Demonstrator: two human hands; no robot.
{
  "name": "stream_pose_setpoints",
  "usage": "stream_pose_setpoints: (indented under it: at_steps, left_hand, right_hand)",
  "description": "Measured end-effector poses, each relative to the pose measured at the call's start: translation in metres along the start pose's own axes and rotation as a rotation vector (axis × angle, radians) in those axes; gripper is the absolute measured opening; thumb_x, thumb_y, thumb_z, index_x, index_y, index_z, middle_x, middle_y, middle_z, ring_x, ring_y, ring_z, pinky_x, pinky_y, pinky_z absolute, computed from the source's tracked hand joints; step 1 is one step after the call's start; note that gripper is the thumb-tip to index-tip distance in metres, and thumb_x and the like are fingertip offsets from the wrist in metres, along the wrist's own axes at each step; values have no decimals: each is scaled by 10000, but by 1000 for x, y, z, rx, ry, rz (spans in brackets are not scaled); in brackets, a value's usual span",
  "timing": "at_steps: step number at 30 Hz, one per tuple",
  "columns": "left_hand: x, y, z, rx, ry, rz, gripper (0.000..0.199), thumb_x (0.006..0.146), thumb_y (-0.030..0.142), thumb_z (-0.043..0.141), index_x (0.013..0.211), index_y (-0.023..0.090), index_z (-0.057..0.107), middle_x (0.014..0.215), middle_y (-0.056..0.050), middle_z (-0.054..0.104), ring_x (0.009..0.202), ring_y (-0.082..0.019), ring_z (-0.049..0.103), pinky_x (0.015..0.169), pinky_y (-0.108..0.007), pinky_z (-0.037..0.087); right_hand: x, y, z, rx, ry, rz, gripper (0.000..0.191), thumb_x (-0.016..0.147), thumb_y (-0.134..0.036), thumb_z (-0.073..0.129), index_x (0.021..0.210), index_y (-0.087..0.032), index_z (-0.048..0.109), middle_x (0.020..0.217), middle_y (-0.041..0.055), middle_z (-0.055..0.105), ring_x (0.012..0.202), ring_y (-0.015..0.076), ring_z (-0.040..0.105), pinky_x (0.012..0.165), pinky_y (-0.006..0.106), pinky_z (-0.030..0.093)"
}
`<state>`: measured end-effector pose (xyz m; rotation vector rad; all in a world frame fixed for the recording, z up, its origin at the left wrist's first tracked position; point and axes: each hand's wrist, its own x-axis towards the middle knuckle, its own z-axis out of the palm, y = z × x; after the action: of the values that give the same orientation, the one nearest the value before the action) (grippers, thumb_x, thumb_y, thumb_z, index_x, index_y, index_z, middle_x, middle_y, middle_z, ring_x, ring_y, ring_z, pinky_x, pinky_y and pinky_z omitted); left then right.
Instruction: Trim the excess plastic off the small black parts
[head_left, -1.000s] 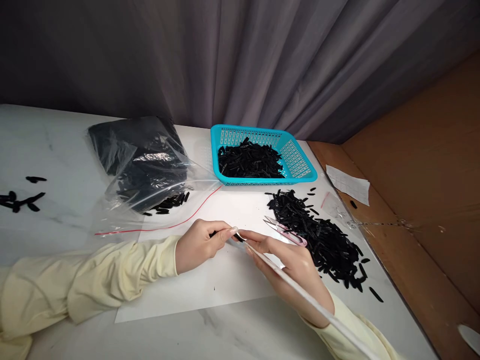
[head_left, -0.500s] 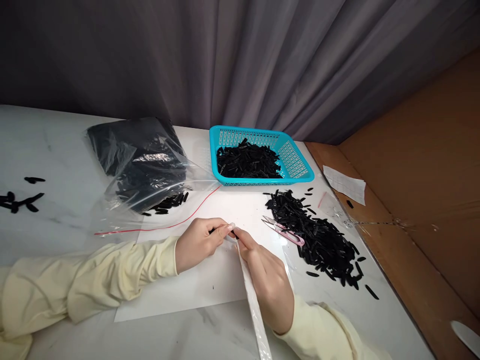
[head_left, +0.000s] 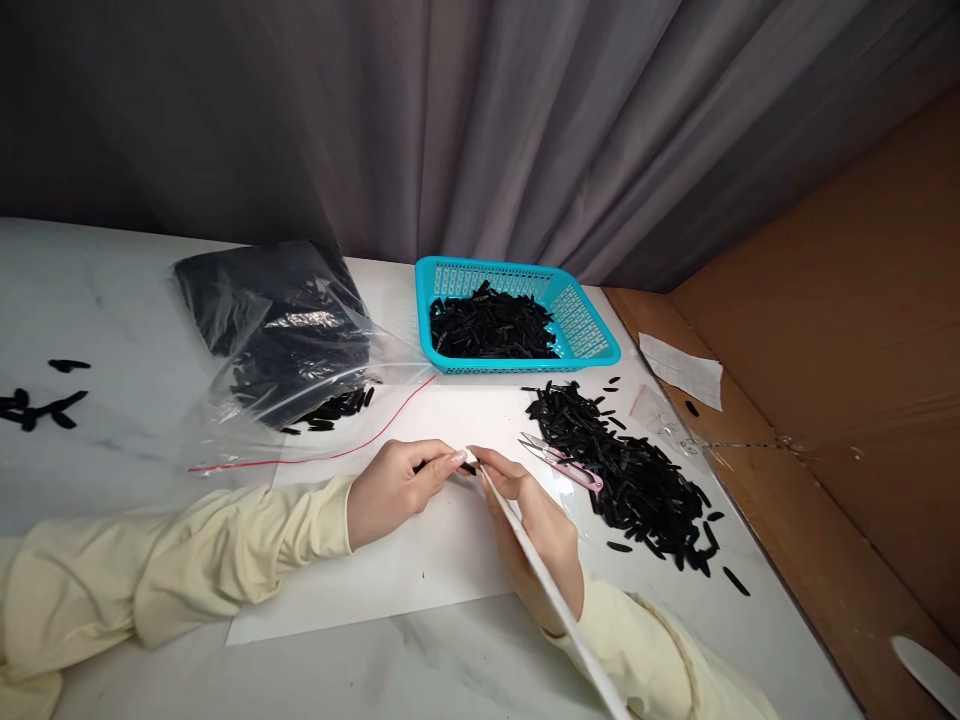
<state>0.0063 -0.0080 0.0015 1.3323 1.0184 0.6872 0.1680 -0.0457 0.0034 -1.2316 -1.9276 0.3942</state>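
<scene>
My left hand [head_left: 397, 490] is closed in a pinch on a small, narrow black piece [head_left: 469, 468], whose dark end shows past the fingertips. My right hand [head_left: 541, 540] is closed on a long white strip [head_left: 551, 592] close to its upper end. From there the strip runs down over the right wrist and out of view at the bottom. The fingertips of both hands nearly meet above a white sheet [head_left: 360, 590] on the table. Whether the strip touches the black piece, I cannot make out.
A turquoise basket [head_left: 517, 366] holds many black pieces. More lie in a loose pile [head_left: 637, 480] at the right, with pink-handled thread snips [head_left: 574, 470] against it. A clear zip bag [head_left: 285, 320] full of black material lies left of the basket. Several black pieces [head_left: 45, 405] lie far left.
My right hand has turned slightly, and its fingers have shifted at the tips. The lower part of the white strip has swung to the right across the wrist. My left hand has hardly moved.
</scene>
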Motion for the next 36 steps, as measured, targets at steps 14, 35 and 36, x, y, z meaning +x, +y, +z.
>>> stream_pose_setpoints:
  at_steps: [14, 35, 36]
  left_hand:
    - [3, 16, -4, 317, 144, 264, 296, 878, 289, 425, 893, 113, 662, 481, 41, 444, 443, -86, 408, 468, -207, 361]
    - [22, 85, -4, -185, -241, -117, 524, 870, 542, 374, 1105, 109, 548, 453, 100, 241, 340, -34, 158, 347, -150, 96]
    - [19, 84, -3, -245, -269, -145, 506, 863, 555, 379, 1056, 124, 558, 443, 100, 240, 342, -31, 142, 345, -144, 83]
  right_hand:
    - [13, 19, -13, 140, 118, 114, 54, 834, -155, 561, 814, -178, 605, 1048, 110, 682, 949, 217, 655, 828, 349, 519]
    - [38, -5, -45, 288, 133, 56, 39, 800, -169, 598, 795, -182, 634, 676, 13, 653, 556, 128, 573, 551, 260, 480]
    - [41, -8, -48, 333, 67, 74, 68, 821, -190, 575, 854, -185, 635, 724, 19, 668, 583, 131, 590, 564, 260, 489]
